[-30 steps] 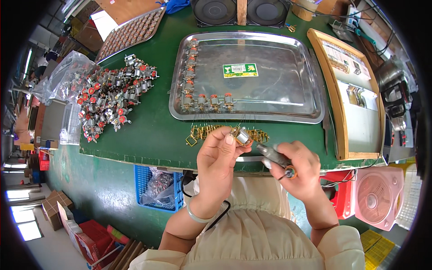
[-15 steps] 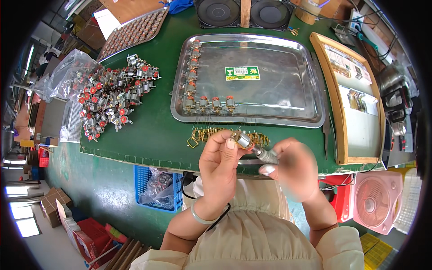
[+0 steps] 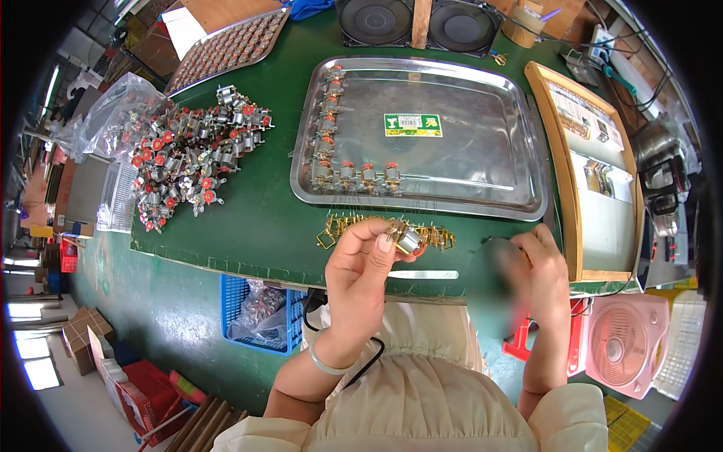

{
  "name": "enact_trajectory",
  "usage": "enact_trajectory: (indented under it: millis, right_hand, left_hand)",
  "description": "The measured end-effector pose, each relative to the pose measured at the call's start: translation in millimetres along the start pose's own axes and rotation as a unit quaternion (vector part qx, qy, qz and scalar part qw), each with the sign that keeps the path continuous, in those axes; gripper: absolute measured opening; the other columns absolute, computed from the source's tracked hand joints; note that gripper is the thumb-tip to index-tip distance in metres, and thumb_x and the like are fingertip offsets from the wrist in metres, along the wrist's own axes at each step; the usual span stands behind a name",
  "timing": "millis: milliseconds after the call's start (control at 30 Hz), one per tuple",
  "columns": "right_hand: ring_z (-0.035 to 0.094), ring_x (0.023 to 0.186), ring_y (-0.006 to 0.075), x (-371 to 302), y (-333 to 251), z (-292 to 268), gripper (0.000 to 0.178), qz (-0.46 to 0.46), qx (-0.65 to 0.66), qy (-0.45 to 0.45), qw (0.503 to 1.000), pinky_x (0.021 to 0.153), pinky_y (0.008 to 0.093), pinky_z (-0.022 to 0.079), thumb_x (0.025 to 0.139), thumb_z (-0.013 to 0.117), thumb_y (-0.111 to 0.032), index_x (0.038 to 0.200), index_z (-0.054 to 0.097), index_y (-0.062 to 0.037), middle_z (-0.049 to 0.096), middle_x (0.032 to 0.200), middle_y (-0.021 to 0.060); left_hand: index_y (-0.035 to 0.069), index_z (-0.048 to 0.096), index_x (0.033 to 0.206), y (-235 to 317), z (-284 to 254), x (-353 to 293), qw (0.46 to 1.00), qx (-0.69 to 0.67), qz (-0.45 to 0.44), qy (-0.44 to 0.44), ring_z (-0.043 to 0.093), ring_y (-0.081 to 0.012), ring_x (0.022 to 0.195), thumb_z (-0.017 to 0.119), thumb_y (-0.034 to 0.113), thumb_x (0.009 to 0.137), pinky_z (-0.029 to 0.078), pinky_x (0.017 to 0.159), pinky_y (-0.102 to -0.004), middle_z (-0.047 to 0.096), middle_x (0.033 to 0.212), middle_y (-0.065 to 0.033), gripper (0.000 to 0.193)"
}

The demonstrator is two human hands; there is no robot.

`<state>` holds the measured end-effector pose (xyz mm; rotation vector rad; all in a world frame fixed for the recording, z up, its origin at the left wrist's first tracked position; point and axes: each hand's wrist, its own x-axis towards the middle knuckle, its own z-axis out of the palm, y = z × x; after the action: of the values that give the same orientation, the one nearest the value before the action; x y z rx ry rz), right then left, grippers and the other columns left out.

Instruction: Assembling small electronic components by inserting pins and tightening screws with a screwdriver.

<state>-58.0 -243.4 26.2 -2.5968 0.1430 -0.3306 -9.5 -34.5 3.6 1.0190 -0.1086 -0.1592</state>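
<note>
My left hand is closed, its thumb and fingers pinching a small silver motor with a reddish end. Behind and beside the motor lies a row of bent brass wire pieces, several of them, along the near side of the tray. My right hand is to the right, apart from the motor, with its fingers curled; a blurred patch hides what lies between them. A flat pale strip rests at the table's front edge between the hands.
A metal tray holds motors along its left and near sides. Left are a heap of motors, a plastic bag and another tray of parts. A wooden-framed box stands right, two black fans behind. Below is a blue basket.
My right hand has moved right, away from the motor, taking the grey tapered tool off it. My left hand keeps its grip on the motor. The pale strip now shows more fully.
</note>
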Motion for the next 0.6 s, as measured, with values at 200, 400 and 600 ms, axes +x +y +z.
enact_trajectory:
  millis: [200,400,600]
  right_hand:
    - [0.045,0.057,0.0077,1,-43,19,0.023,-0.013,0.398,-0.101,0.912,0.051,0.022,0.037,0.074,0.066,-0.006,0.094,0.056,0.0003,0.05,0.065,0.0024]
    - [0.047,0.058,0.0073,8,-61,45,0.016,-0.023,0.484,-0.098,0.869,0.053,0.0213,0.039,0.075,0.061,0.002,0.09,0.056,0.0017,0.052,0.064,0.0035]
    - [0.052,0.062,0.0077,7,-70,48,0.016,-0.111,0.346,-0.03,0.931,0.054,0.0206,0.044,0.079,0.06,0.0,0.093,0.056,0.0042,0.058,0.075,0.006]
  left_hand:
    - [-0.001,0.048,0.102,-3,-1,-4,1.0,0.019,0.002,-0.018,0.055,-0.0121,0.077,0.048,0.013,0.09,0.045,0.07,-0.0259,0.058,0.088,-0.0075,0.018]
    - [0.0,0.05,0.102,-2,-2,-8,0.999,0.029,0.038,-0.011,0.056,-0.0092,0.079,0.049,0.011,0.089,0.047,0.071,-0.0227,0.059,0.09,-0.0054,0.018]
    - [-0.001,0.049,0.1,1,-2,-8,0.997,0.043,0.055,0.024,0.054,-0.011,0.077,0.048,0.011,0.089,0.044,0.07,-0.0246,0.058,0.087,-0.0062,0.016]
